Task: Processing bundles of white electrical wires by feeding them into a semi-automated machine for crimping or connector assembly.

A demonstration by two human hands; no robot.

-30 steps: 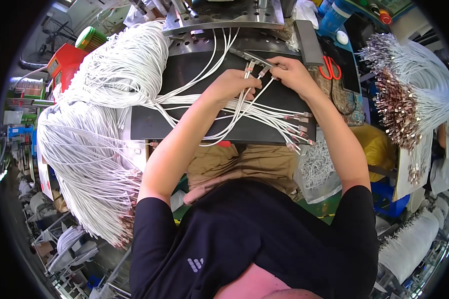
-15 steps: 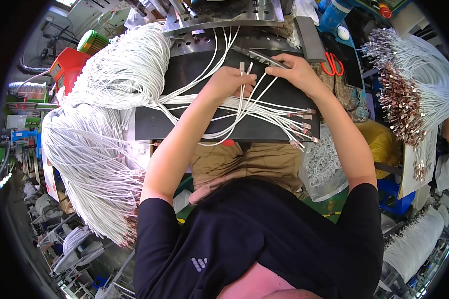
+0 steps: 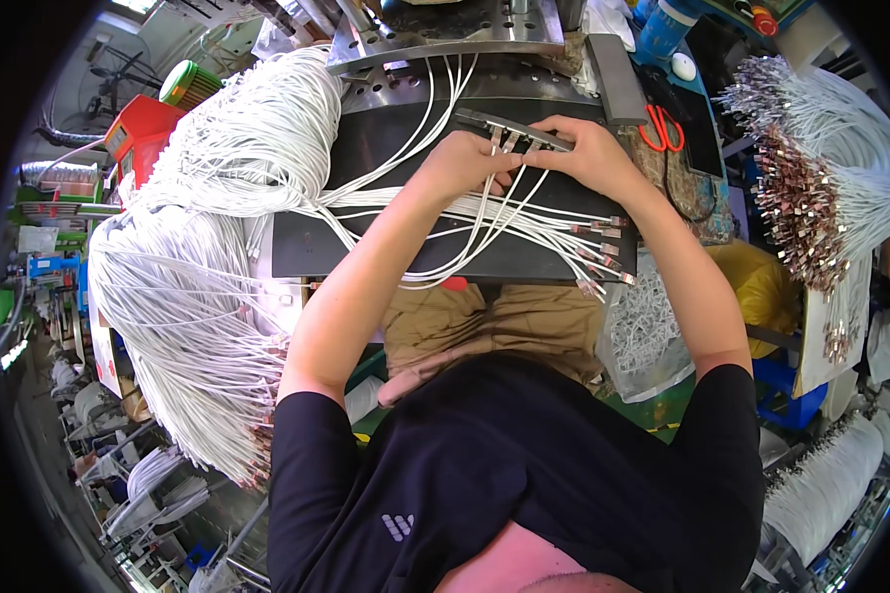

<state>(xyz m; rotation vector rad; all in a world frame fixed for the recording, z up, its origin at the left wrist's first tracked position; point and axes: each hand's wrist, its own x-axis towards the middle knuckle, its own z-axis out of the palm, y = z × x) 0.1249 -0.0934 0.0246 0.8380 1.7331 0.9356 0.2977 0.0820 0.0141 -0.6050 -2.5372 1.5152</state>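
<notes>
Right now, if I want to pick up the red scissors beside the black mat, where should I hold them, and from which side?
Probably by the red loop handles of the red scissors. They lie flat beside the right end of the black mat, handles uppermost in the view. Come from above, right of the right hand; that side looks open. The blades are too dark to make out.

Black short-sleeved shirt, tan trousers

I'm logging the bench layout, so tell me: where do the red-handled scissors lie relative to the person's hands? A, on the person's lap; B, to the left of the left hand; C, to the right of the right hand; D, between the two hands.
C: the red-handled scissors lie on the bench just right of the right hand, away from the left hand.
</notes>
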